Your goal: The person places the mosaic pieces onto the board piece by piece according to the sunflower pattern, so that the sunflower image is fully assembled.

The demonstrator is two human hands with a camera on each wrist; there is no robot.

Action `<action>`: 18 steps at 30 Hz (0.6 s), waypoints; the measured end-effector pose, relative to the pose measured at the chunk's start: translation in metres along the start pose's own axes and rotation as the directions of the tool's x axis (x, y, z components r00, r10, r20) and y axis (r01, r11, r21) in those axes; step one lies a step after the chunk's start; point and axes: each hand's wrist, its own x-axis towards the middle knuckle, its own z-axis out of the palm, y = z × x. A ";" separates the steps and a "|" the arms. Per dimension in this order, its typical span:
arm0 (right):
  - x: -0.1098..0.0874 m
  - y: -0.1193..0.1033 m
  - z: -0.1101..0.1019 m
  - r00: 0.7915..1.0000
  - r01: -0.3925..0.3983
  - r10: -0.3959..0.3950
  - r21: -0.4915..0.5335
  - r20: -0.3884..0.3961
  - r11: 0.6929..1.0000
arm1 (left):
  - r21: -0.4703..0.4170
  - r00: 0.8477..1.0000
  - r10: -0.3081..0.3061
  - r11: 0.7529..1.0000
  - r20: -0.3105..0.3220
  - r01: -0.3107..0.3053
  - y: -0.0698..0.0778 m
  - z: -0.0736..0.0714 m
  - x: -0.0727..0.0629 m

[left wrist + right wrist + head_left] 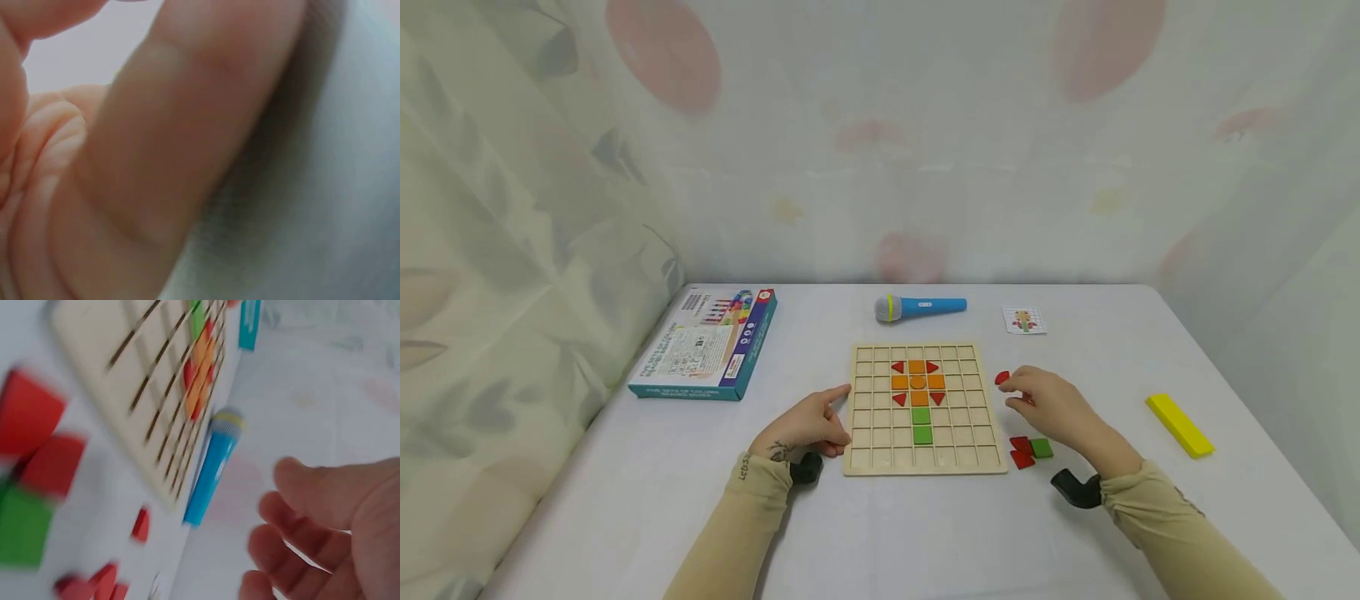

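A wooden grid board lies on the white table. Orange squares, an orange round piece, red triangles and green squares sit in its cells. My left hand touches the board's left edge, index finger extended; blurred fingers fill the left wrist view. My right hand hovers right of the board near a red piece. In the right wrist view, nothing shows between its thumb and bent fingers. Below it lie red pieces and a green square.
A blue toy microphone lies behind the board, with a small pattern card to its right. A flat game box is at the left. At the right lies a yellow block. Patterned cloth hangs behind the table.
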 end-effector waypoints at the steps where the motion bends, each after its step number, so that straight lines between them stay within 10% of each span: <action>1: -0.004 0.005 -0.001 0.999 -0.014 0.015 -0.009 0.030 1.000 | -0.001 1.000 0.002 1.000 0.002 -0.002 0.000 0.000 0.000; 9: -0.027 0.026 0.007 0.955 -0.115 0.125 -0.053 0.269 0.992 | -0.010 1.000 0.001 1.000 0.000 -0.001 0.000 0.000 0.000; 18: -0.037 0.030 0.019 0.949 -0.094 0.119 -0.096 0.292 0.991 | -0.015 1.000 -0.003 1.000 0.001 0.003 0.000 0.000 0.000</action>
